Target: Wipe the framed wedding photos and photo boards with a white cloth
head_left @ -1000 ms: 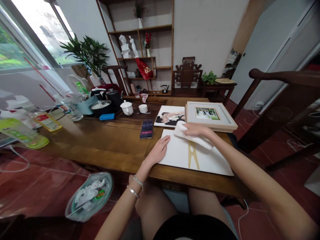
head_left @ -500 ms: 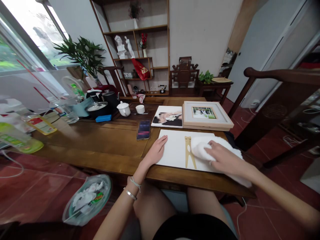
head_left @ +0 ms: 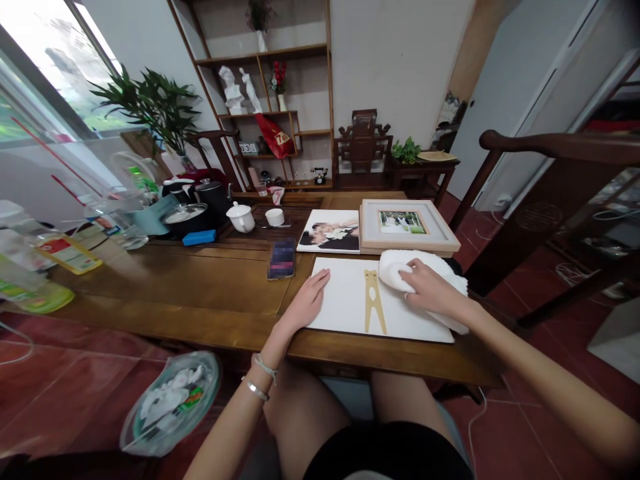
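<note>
A flat white board lies on the wooden table near its front edge. On it is a gold, cat-headed shape with two long legs; whether it is attached I cannot tell. My left hand rests on the board's left edge, fingers stretched out. My right hand is closed on a bunched white cloth, pressing it on the board's upper right part. The cloth's loose end spreads out past the right side, under my right forearm.
Behind the board lie a photo panel and a wood-framed picture. A phone is left of them. Farther left are a white teapot, a blue block and bottles. A lined trash bin stands below the table; a chair is at right.
My right hand has moved the cloth away from me, toward the board's far right corner, uncovering its near right corner. My left hand stays on the left edge. The view has shifted slightly.
</note>
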`<state>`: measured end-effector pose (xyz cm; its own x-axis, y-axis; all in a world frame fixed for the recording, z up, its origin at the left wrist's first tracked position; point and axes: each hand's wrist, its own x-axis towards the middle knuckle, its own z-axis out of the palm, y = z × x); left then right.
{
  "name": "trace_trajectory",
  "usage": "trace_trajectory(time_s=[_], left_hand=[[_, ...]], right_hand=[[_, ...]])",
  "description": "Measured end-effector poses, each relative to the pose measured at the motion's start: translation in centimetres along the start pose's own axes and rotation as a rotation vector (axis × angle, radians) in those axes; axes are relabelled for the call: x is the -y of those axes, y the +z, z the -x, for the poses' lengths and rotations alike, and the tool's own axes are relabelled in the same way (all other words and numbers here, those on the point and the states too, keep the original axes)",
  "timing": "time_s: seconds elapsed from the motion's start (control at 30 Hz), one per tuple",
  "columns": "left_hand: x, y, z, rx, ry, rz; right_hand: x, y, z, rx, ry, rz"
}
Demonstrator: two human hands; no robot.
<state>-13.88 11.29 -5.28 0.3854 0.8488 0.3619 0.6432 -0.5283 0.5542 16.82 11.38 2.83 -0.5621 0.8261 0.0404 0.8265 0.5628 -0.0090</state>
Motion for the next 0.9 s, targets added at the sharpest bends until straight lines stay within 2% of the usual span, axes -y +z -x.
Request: trace_trajectory(time_s=[0.17,0.27,0.37,0.5,0.6,0.7,0.9], left_hand=[[-0.1,0.0,0.0,0.002,-0.005,-0.004],[0.0,0.1,0.0,-0.004,-0.009,0.001],[0.0,0.0,0.0,-0.002,-0.004,0.004],[0.0,-0.1,0.0,0.015,-0.011,-0.004],[0.1,-0.1,0.0,0.009,-0.013,0.004],[0.2,0.0,0.0,0.005,-0.013,0.014],[0.3,0.2,0.0,-0.009,-0.012,0.023]], right_hand=[[3.6,-0.8,3.9,0.022,-0.061,-0.084],[4.6,-1.2,5.8,0.047,-0.081,-0.129],[3.4,-0.8,5.4,0.038,-0.067,-0.118],[0.6,0.7,2.6,-0.046,-0.05,-0.074],[-0.4,1.6,1.0,-0.101,-0.036,-0.087],[0.3,2.1,1.3,-0.113,-0.031,-0.099],[3.2,1.8,5.3,-0.02,-0.079,-0.14]])
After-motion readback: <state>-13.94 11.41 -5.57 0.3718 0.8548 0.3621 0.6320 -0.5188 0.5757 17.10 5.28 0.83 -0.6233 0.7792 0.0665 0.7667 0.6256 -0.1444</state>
